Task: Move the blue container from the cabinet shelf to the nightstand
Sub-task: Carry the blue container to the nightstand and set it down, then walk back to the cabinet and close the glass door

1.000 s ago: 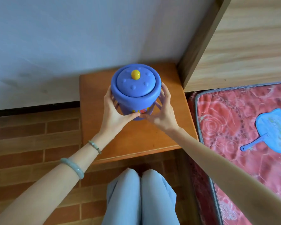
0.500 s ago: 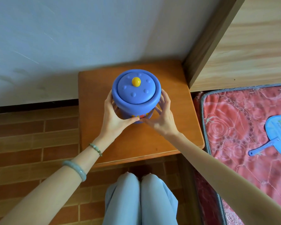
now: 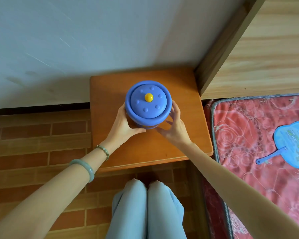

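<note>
Both hands cup the blue container [image 3: 148,103] at mid-nightstand [image 3: 188,131]: left hand [image 3: 123,125] pressed on, right hand [image 3: 175,125] fingers spread, seemingly loosening. Placement step; next, release cleanly.

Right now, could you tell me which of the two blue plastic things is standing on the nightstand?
The blue container, round with a yellow knob on its lid, stands on the nightstand between both hands. The blue fan lies flat on the red mattress.

We see the container [image 3: 148,102] upright on the nightstand [image 3: 185,135], wall [image 3: 93,40] behind, mattress [image 3: 248,135] right.
</note>
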Action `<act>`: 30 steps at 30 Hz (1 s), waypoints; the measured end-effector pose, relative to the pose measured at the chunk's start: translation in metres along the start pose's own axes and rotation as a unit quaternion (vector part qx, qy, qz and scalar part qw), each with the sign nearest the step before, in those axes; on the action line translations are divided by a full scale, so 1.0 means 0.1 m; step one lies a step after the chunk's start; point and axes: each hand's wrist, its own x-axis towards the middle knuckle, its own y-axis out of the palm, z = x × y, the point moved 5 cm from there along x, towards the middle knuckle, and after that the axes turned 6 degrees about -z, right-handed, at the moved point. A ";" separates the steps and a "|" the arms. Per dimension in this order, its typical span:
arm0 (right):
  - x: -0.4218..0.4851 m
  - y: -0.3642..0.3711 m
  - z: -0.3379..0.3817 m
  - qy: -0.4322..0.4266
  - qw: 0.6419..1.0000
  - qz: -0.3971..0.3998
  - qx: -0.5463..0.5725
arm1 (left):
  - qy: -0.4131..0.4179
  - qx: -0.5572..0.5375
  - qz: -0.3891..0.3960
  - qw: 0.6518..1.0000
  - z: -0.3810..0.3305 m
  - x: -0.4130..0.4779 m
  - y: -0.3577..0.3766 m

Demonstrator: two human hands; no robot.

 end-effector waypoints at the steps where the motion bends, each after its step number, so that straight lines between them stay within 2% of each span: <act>1: -0.02 -0.04 0.05 0.018 0.999 0.022 -0.024 | -0.004 0.016 0.024 1.000 0.00 -0.03 -0.03; 6: -0.15 -0.31 0.41 0.053 0.981 0.099 -0.158 | -0.071 0.141 0.040 0.987 -0.19 -0.31 -0.42; 11: -0.30 -0.65 1.06 0.076 0.926 0.219 -0.298 | -0.005 0.318 0.046 0.947 -0.82 -0.59 -0.94; 16: -0.39 -0.98 2.11 -0.033 0.916 0.204 -0.344 | 0.079 0.396 0.031 0.914 -1.63 -0.86 -1.38; 20: -0.43 -1.17 2.96 -0.130 0.914 0.169 -0.346 | 0.131 0.429 -0.029 0.893 -2.19 -1.01 -1.75; 24: -0.53 -1.33 3.70 -0.211 0.900 0.142 -0.355 | 0.155 0.476 -0.088 0.861 -2.62 -1.15 -2.11; 30: -0.67 -1.35 4.34 -0.284 0.885 0.131 -0.345 | 0.155 0.486 -0.161 0.845 -3.07 -1.37 -2.55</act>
